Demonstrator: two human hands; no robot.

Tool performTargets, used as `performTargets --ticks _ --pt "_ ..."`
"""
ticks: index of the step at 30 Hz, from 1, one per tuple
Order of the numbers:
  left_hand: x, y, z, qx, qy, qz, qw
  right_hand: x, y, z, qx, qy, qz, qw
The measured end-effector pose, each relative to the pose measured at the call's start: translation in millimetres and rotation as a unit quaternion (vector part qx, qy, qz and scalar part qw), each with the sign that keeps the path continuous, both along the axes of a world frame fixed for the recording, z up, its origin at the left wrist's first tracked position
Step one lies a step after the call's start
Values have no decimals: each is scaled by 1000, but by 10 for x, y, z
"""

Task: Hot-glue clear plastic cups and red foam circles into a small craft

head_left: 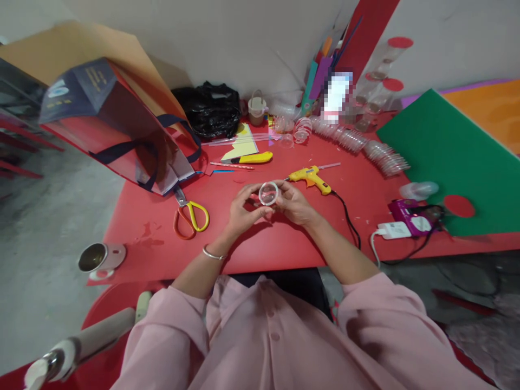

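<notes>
Both my hands meet over the middle of the red table (252,244). My left hand (242,210) and my right hand (296,202) are closed together on a small clear round plastic cup (268,193), its open mouth facing up towards me. Fingers of each hand pinch its rim from either side. A silver bangle (213,253) circles my left wrist. A yellow glue gun (311,177) lies just behind my right hand, its black cord trailing to the right.
Yellow-and-orange scissors (190,216) lie left of my hands. A yellow utility knife (249,158), a red tote bag (117,135), a black plastic bag (211,108), rows of clear cups (365,145), a green sheet (450,157) and a power strip (396,230) surround the work spot.
</notes>
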State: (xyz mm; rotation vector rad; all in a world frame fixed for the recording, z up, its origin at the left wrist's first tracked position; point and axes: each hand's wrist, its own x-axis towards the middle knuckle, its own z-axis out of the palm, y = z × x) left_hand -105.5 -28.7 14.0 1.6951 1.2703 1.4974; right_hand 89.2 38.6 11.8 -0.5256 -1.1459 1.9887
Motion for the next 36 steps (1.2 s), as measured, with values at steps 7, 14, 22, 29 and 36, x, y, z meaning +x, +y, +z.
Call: performTargets --ticks 7,14,22,29,36 --pt "-7 -10 0 33 4 24 999 -45 0 -2 7 -5 -12 1000" --pt "-8 -30 29 46 58 32 997 -30 -7 23 25 -31 -20 999" --pt "21 -34 58 40 60 37 997 42 14 55 67 -63 -9 996" --pt "40 -45 63 28 39 63 997 58 10 55 38 -54 13 998" --pt "22 -35 2 31 66 80 994 83 1 149 19 -69 -3 997"
